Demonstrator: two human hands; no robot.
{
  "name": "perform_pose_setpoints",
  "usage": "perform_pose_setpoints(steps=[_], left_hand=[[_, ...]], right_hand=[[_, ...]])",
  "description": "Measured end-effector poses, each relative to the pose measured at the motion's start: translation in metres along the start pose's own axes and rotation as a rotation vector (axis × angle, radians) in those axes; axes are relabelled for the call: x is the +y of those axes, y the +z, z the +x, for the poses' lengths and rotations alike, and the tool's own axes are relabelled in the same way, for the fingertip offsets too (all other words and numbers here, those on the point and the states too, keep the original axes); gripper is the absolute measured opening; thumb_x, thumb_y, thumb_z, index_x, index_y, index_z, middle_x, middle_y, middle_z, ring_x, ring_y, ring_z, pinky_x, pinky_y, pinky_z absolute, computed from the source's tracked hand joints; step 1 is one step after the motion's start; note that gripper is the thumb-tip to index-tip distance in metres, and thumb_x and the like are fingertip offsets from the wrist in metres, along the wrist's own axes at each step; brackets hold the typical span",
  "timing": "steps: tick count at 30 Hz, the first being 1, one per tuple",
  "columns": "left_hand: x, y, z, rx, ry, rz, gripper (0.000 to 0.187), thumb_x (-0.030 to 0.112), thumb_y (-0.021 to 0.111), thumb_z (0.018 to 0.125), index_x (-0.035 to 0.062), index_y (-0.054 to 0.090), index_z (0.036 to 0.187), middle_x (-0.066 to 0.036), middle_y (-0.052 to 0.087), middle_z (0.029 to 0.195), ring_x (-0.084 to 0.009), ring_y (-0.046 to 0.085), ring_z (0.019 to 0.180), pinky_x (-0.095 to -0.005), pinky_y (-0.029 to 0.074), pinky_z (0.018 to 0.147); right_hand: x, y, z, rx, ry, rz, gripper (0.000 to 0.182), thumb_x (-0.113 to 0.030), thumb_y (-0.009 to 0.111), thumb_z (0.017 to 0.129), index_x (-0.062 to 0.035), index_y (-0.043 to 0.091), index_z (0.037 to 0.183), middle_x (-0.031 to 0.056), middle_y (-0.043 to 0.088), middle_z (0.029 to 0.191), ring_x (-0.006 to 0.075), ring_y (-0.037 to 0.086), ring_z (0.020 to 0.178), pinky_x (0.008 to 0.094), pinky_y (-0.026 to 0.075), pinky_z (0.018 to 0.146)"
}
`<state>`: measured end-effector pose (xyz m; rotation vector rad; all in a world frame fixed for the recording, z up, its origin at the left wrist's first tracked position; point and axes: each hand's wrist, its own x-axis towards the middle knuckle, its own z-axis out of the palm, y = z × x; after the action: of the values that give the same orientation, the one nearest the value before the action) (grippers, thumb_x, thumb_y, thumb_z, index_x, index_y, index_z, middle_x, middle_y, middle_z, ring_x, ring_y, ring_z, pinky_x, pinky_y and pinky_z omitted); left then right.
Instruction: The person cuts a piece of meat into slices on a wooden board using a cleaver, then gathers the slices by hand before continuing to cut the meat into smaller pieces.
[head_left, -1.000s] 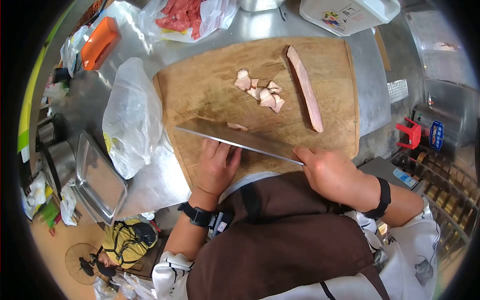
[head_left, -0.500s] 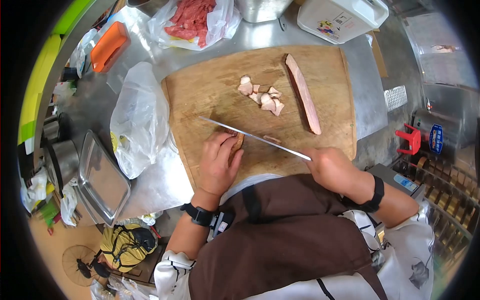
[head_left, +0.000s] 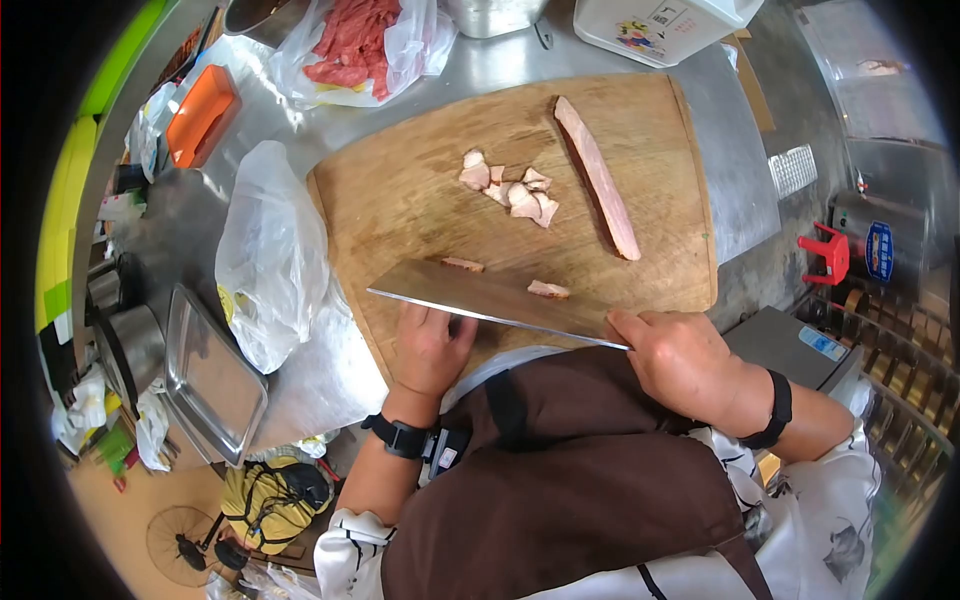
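My right hand (head_left: pixel 672 362) is closed round the grip of a cleaver (head_left: pixel 480 297). Its broad blade lies tilted over the near part of a wooden cutting board (head_left: pixel 400 190), the tip toward the left. Close against the blade's near edge is my left hand (head_left: pixel 430 352); its fingertips are hidden there, so what they hold is unseen. One small piece of meat (head_left: pixel 463 264) shows just past the blade, another piece (head_left: pixel 548 289) at its upper edge. Farther up lie several pale cut meat chunks (head_left: pixel 522 198), with a long strip of meat (head_left: pixel 600 185) to their right.
A clear plastic bag (head_left: pixel 268 265) sits left of the board, near a metal tray (head_left: pixel 212 385). Along the back are an orange container (head_left: pixel 200 115), a bag of raw red meat (head_left: pixel 355 45) and a white plastic jug (head_left: pixel 655 30). A red stool (head_left: pixel 825 253) stands at the right.
The cleaver has turned from edge-on to showing its flat side and moved nearer my body. My left hand has drawn back slightly, its fingers now behind the blade. The view has shifted a little.
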<state>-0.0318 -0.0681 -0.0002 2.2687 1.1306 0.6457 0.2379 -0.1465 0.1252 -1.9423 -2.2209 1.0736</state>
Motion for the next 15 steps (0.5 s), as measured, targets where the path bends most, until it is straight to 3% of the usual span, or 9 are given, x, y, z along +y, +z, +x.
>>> perform_pose_setpoints(steps=[3, 15], left_hand=[[0.001, -0.002, 0.0, -0.019, -0.037, -0.032, 0.032, 0.002, 0.076, 0.071, 0.0025, 0.067, 0.102, -0.017, 0.063, 0.105, -0.0381, 0.059, 0.098, -0.0454, 0.049, 0.087], [0.002, -0.002, 0.005, -0.014, -0.038, -0.013, 0.034, 0.002, 0.076, 0.072, 0.0028, 0.067, 0.104, -0.016, 0.063, 0.105, -0.0376, 0.059, 0.099, -0.0448, 0.049, 0.086]], right_hand=[[0.002, 0.005, 0.011, -0.033, -0.02, -0.031, 0.022, -0.005, 0.059, 0.082, -0.0033, 0.061, 0.104, 0.0119, 0.063, 0.07, 0.0317, 0.065, 0.065, 0.042, 0.053, 0.057], [0.003, -0.002, 0.021, -0.126, 0.014, 0.02, 0.028, -0.005, 0.058, 0.083, -0.0021, 0.061, 0.11, 0.0157, 0.067, 0.075, 0.0359, 0.066, 0.067, 0.0461, 0.053, 0.059]])
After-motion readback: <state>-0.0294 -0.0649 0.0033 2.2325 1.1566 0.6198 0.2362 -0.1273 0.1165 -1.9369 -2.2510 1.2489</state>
